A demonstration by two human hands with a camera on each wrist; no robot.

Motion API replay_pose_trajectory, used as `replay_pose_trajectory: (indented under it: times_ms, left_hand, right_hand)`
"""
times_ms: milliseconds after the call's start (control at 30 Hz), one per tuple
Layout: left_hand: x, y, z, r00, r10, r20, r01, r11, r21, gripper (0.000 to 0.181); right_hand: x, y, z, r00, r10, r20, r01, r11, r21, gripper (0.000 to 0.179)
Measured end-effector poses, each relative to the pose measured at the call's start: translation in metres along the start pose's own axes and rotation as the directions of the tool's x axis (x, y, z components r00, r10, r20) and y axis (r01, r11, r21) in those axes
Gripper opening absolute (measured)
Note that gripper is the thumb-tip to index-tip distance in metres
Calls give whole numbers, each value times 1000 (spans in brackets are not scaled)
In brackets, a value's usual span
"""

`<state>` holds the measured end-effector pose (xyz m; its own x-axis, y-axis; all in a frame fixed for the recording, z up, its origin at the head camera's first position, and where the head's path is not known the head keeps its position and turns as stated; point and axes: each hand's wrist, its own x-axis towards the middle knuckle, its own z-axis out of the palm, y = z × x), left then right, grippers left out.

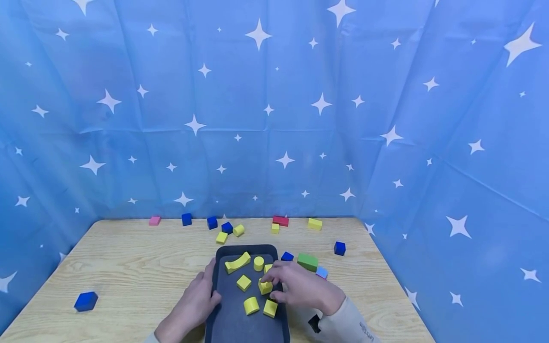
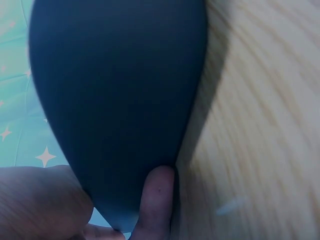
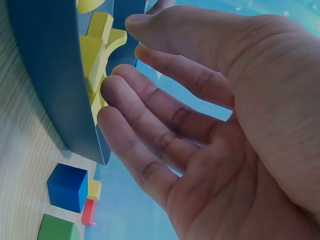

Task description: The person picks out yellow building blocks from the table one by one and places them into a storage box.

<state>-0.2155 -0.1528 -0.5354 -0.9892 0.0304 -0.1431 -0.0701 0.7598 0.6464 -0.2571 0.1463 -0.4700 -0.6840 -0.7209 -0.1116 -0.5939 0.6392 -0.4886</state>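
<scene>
A dark grey tray (image 1: 225, 326) holds several yellow blocks, among them an arch-shaped piece (image 1: 237, 263), a small cylinder (image 1: 259, 263), a half-round block (image 1: 251, 306) and a cube (image 1: 244, 283). My left hand (image 1: 194, 301) grips the tray's left side, its thumb at the rim; in the left wrist view a finger (image 2: 159, 200) lies against the tray's outer wall. Over the right rim reaches my right hand (image 1: 305, 286), fingers loosely bent and holding nothing. Its fingertips are close by a notched yellow block (image 1: 265, 287), partly covering it in the head view.
Right of the tray lie a blue cube (image 3: 68, 187), a green block (image 1: 307, 262) and a light blue piece (image 1: 321, 272). Along the back are blue, yellow, red and pink blocks. A blue block (image 1: 86, 301) lies far left, another (image 1: 340, 248) at the right. Starry curtains (image 1: 257, 95) surround the table.
</scene>
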Motion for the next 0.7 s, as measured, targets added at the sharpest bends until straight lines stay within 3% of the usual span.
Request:
replay_pose_trajectory:
  times_ms: [267,467,700]
  left_hand:
    - [1,1,0,1000,2,2,-2,1000,-5,92]
    - [1,0,0,1000,-8,8,8,1000,2,92]
    - [1,-1,1,1000,-13,8,13,1000,-6,93]
  right_hand:
    - [3,14,-1,999,0,-46,0,1000,-5,34]
    - [2,24,-5,996,32,-82,-27,998,59,33]
    - [2,39,-15,984,47,-174,-41,999,33,33]
